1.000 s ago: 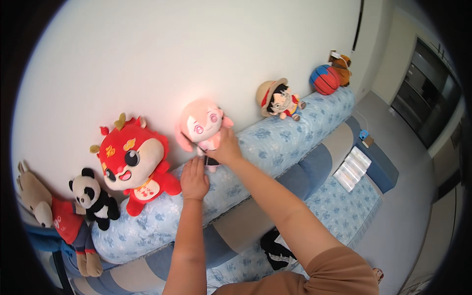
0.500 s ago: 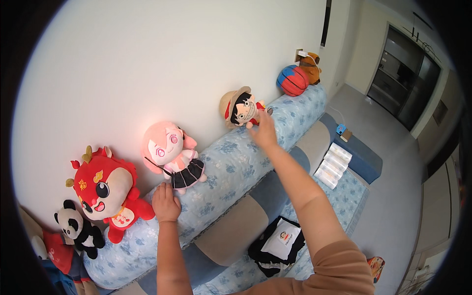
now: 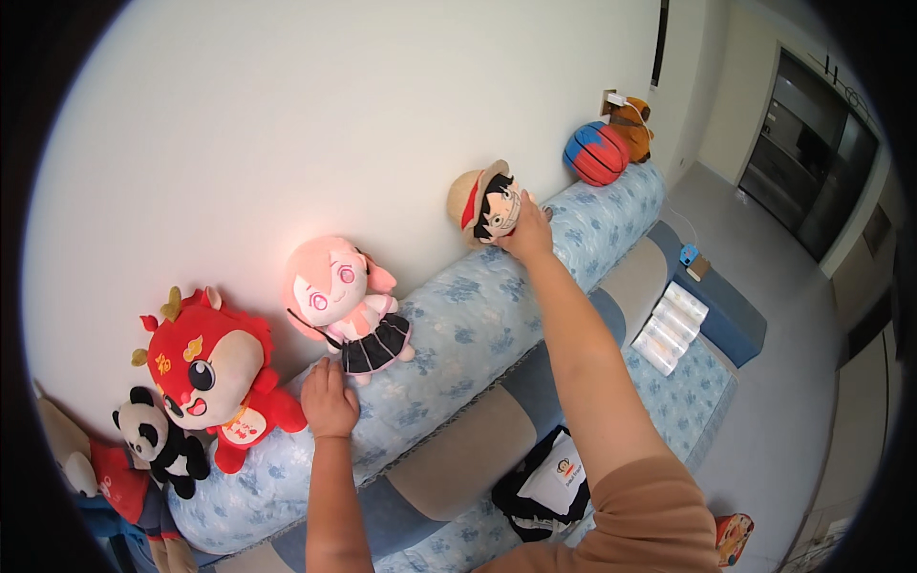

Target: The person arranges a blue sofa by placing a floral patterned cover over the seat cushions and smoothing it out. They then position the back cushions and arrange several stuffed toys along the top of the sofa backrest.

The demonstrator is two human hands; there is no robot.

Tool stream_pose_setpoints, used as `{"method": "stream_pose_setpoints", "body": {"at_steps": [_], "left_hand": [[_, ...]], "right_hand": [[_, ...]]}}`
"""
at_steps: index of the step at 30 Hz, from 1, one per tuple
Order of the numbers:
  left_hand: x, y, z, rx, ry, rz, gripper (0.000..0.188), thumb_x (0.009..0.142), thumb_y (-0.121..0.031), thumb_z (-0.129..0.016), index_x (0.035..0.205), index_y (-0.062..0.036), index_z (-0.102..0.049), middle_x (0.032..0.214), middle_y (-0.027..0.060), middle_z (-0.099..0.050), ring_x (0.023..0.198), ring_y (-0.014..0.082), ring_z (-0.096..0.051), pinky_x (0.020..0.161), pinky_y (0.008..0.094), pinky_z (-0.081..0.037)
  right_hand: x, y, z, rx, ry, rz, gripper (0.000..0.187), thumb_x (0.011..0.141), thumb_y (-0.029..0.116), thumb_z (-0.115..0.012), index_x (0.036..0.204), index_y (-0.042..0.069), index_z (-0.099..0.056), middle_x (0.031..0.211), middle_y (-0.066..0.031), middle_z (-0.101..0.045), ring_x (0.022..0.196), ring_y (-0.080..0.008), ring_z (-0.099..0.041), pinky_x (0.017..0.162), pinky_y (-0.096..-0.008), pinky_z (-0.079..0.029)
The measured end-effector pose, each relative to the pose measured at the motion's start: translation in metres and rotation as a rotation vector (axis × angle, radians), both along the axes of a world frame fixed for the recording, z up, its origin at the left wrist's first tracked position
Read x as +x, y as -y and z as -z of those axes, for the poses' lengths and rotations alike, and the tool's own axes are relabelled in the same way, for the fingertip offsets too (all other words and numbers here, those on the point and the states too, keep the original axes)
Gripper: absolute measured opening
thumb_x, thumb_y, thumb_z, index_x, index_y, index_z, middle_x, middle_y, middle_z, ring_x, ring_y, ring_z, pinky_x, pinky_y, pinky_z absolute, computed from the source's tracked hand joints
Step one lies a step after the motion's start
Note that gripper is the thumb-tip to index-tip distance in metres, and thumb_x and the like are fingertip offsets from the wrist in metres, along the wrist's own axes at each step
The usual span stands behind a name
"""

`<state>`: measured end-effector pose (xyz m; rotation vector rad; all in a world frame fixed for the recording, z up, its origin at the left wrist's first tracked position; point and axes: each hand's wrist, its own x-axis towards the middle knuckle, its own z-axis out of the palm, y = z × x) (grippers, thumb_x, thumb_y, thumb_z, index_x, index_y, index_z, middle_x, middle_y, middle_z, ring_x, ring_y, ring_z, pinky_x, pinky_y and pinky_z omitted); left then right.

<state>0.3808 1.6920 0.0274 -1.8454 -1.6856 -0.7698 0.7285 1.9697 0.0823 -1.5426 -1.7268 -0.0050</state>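
Observation:
My right hand reaches out to the plush doll with a straw hat, which leans against the wall on the sofa back. Its fingers wrap round the doll's body below the chin and hide most of it. My left hand rests flat on the blue flowered cover, fingers stretched out. It lies between a pink-haired doll in a black skirt and a red dragon plush.
A panda plush sits at the far left. Beyond the hat doll are a red-and-blue plush basketball and a brown plush animal. On the seat lie folded black clothing and white rolled packs. A blue armrest stands behind.
My right hand has moved onto the hat doll's body and its fingers have closed round it. The doll's head tilts a little more. The view has shifted slightly; my left hand stays on the cover.

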Motion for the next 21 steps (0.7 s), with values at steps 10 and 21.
{"method": "stream_pose_setpoints", "body": {"at_steps": [10, 21], "left_hand": [[0.003, -0.002, -0.001, -0.008, 0.01, 0.001, 0.037, 0.068, -0.009, -0.05, 0.104, 0.0005, -0.055, 0.112, 0.02, -0.054, 0.098, 0.0368, -0.053, 0.085, 0.044, -0.042], [-0.002, -0.002, 0.001, 0.012, -0.014, -0.006, 0.038, 0.067, -0.012, -0.052, 0.103, 0.0002, -0.056, 0.112, 0.018, -0.055, 0.099, 0.0341, -0.053, 0.084, 0.0435, -0.042]], "right_hand": [[0.003, -0.011, -0.009, -0.008, 0.088, 0.12, 0.066, 0.055, 0.023, -0.079, 0.114, 0.008, -0.054, 0.124, -0.0081, -0.046, 0.121, -0.0306, -0.038, 0.102, -0.0387, -0.033], [-0.017, 0.03, -0.028, -0.123, -0.229, -0.074, 0.065, 0.056, 0.036, -0.077, 0.104, -0.003, -0.057, 0.103, -0.0191, -0.061, 0.11, -0.036, -0.05, 0.094, -0.0387, -0.041]]}}
